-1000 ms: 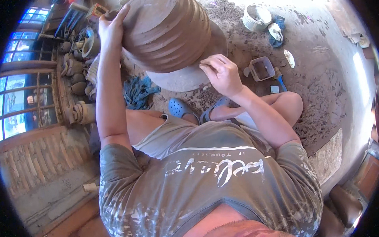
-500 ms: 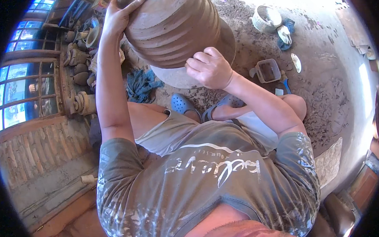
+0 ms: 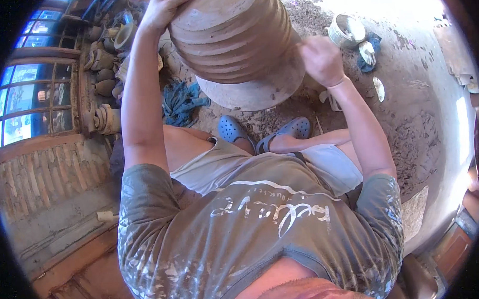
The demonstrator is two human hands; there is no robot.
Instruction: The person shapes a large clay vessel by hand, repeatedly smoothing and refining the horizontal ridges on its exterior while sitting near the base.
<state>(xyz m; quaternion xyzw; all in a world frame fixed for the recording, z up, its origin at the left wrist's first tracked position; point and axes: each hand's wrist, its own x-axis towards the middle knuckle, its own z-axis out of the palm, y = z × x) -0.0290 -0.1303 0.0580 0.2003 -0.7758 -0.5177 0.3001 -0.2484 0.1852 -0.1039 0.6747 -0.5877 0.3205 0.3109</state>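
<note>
A large brown clay pot (image 3: 233,41) with deep ridges round its wall stands on a round, pale, clay-smeared disc (image 3: 248,92) in front of me. My left hand (image 3: 164,8) is at the pot's upper left edge, thumb laid along the clay; its other fingers are partly cut off by the top of the picture. Close by the pot's right side is my right hand (image 3: 322,61), closed in a fist and blurred by motion. Whether the fist touches the clay or holds anything I cannot make out.
A blue-green cloth (image 3: 182,104) lies left of the disc, near my blue clogs (image 3: 232,129). On the clay-strewn floor at right stand a white bucket (image 3: 346,31) and a dark cloth with a white glove (image 3: 368,53). Several pots (image 3: 104,83) line the window wall.
My right hand has moved to the right and up, from in front of the pot to its right side. The left hand stays on the pot's edge. The view has shifted slightly.
</note>
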